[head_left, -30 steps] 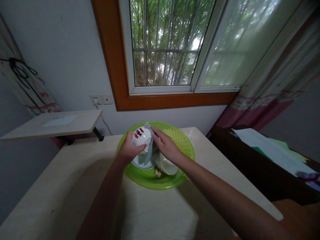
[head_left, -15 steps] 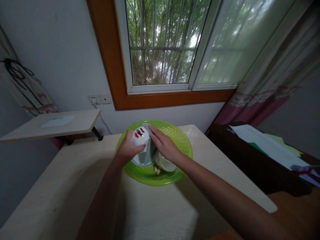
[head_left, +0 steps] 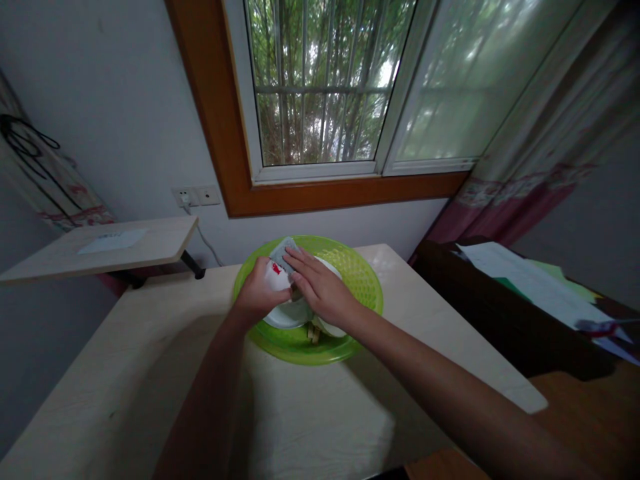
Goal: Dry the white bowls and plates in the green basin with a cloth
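Cups a white bowl with red marks (head_left: pixel 275 272) in the left hand (head_left: pixel 259 295), fingers curled tight around its side, and holds it tilted just above the left half of the green basin (head_left: pixel 363 283). Presses a grey cloth (head_left: pixel 281 251) onto that bowl with the right hand (head_left: pixel 319 293), palm down, fingers stretched flat and close together rather than closed around it, forearm reaching in from the near right of the basin. Works directly over a white plate (head_left: pixel 286 317) and a second white bowl (head_left: pixel 334 328), both lying inside the basin toward its near edge.
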{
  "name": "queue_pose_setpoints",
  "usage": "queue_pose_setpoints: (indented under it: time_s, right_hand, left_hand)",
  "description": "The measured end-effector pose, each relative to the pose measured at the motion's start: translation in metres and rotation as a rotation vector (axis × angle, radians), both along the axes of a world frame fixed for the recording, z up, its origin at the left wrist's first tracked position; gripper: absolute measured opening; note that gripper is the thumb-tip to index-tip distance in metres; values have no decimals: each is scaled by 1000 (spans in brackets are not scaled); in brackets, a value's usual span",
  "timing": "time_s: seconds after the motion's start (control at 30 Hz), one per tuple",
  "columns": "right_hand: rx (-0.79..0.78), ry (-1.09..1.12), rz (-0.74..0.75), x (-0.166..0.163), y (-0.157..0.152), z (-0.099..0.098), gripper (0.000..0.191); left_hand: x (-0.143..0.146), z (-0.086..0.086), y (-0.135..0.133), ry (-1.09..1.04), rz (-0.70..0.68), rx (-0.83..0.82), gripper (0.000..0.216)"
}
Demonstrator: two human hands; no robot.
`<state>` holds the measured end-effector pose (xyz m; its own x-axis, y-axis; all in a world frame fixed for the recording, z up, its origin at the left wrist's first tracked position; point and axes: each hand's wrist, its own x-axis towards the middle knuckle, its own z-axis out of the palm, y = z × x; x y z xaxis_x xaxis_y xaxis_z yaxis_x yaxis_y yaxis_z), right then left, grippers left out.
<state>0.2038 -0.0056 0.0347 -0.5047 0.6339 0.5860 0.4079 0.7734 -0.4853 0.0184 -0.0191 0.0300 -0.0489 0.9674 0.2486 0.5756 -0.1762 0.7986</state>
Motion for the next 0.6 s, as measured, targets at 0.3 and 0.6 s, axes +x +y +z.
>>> queue_pose_setpoints:
  time_s: [0.3, 0.6]
  right_hand:
    - [-21, 65, -119, 12, 8, -19, 44]
    - [154, -100, -58, 1, -4, -4, 41]
  left_hand:
    - [-1, 5, -2, 48, -19, -24, 55]
    - [2, 2, -1, 141, -31, -10, 52]
